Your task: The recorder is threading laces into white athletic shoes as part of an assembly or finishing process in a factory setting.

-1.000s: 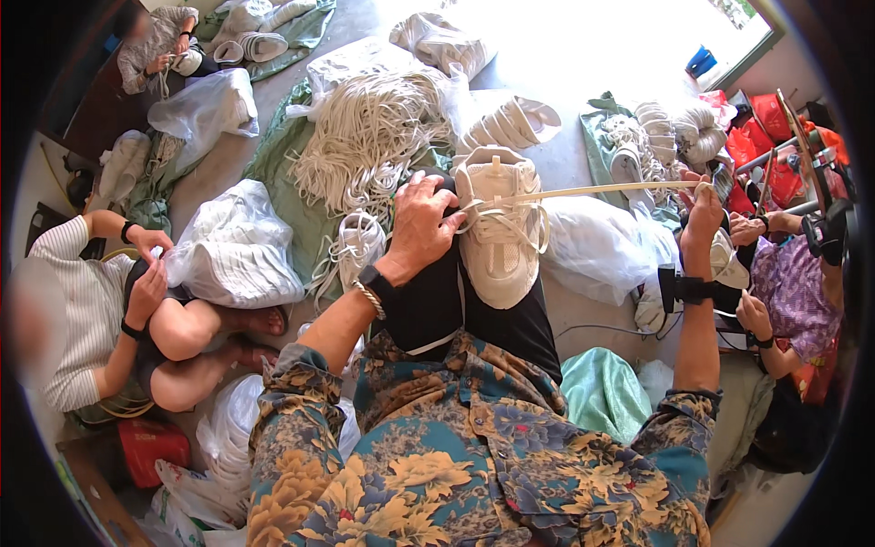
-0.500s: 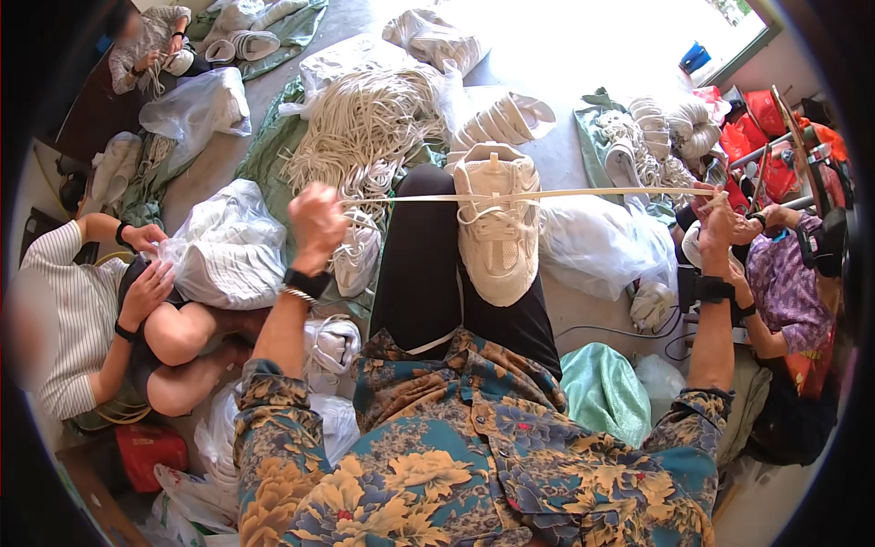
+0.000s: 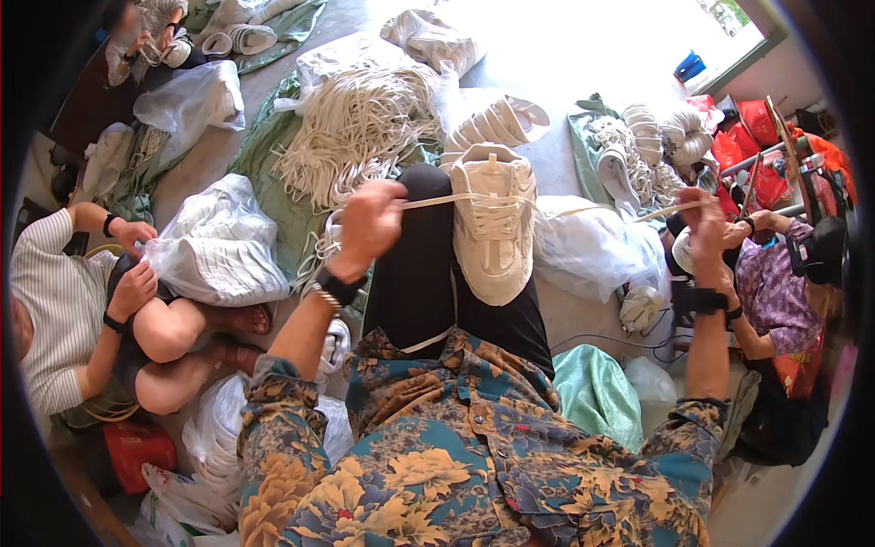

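Dead center of frame, cream sneaker (image 3: 493, 223) propped toe-down on the knee, flat white lace (image 3: 437, 200) stretched sideways across its eyelets, left hand (image 3: 367, 223) pinching one end close by, right hand (image 3: 704, 221) pinching the other far right.

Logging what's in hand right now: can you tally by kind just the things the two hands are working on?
Cream-white lace-up sneaker resting on the knee: 1
Flat cream shoelace through its eyelets, one end pinched in the left hand, the other in the right hand: 1
Total: 2
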A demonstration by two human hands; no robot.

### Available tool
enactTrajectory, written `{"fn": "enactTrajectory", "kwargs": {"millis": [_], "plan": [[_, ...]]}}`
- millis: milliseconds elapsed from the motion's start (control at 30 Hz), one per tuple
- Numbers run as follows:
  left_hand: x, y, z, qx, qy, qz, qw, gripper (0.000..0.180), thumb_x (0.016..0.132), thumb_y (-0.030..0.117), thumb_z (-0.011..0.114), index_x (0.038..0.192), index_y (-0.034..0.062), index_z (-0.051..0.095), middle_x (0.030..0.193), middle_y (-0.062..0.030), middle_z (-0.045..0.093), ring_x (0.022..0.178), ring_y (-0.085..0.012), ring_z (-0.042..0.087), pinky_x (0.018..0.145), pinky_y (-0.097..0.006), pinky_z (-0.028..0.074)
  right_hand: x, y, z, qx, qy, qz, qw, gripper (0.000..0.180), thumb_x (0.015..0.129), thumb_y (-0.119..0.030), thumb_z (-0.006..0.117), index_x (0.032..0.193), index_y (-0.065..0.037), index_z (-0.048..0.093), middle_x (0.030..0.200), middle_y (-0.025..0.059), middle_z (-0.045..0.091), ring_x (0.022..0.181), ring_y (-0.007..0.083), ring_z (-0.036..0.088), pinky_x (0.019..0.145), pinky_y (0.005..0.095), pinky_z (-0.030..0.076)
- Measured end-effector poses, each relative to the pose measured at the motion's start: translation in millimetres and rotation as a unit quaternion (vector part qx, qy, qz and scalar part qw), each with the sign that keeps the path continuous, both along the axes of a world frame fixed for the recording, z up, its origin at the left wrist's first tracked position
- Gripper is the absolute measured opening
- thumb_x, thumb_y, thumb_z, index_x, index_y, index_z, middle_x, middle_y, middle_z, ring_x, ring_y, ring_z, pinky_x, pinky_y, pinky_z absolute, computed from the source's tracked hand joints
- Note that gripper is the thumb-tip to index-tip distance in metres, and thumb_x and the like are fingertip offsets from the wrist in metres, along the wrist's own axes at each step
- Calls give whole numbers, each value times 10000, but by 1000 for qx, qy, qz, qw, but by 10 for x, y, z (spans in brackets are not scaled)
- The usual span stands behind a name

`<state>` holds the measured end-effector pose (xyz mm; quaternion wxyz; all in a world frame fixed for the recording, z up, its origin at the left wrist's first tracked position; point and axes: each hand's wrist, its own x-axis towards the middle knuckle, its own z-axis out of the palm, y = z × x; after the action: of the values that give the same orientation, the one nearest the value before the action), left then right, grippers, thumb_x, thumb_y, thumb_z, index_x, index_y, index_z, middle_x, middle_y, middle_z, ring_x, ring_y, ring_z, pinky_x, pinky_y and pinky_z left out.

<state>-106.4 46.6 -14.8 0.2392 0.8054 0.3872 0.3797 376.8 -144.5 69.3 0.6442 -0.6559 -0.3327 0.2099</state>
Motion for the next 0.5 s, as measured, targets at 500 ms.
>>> {"fn": "enactTrajectory", "kwargs": {"millis": [500], "plan": [[870, -270, 114, 123, 106, -106, 981, 54, 787, 63, 509, 772, 11, 510, 692, -168, 553, 679, -341, 565, 619, -422, 451, -2176, 871, -603, -103, -367, 309, 871, 190, 842, -174, 542, 917, -6, 592, 667, 155, 577, 600, 271, 576, 581, 362, 445]]}}
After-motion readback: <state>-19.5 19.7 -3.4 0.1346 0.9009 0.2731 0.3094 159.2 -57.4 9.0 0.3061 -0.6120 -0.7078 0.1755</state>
